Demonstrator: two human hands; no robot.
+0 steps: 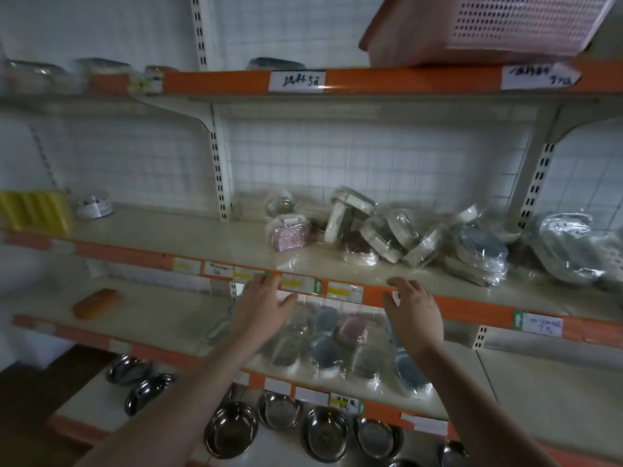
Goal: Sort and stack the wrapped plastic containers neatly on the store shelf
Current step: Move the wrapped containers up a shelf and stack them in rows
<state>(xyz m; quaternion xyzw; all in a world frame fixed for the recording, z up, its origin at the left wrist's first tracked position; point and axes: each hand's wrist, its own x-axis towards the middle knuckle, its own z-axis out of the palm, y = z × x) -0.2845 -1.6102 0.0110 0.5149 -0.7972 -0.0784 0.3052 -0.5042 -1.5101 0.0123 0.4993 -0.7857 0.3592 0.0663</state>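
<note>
Containers [377, 230] clear-wrapped, jumbled, tilted on shelf [202, 237]; hands empty.

We could not read the blurred price labels [296, 80]; the pink basket [499, 25] was cut off at the top edge, and the far-left wrapped containers [30, 75] were smeared.

empty hands [261, 306], wrapped containers [371, 230], shelf [202, 230]

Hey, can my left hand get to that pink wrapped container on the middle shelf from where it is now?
Probably yes. The left hand is open at the shelf edge, and the pink container sits at the pile's left end with bare shelf in front.
</note>
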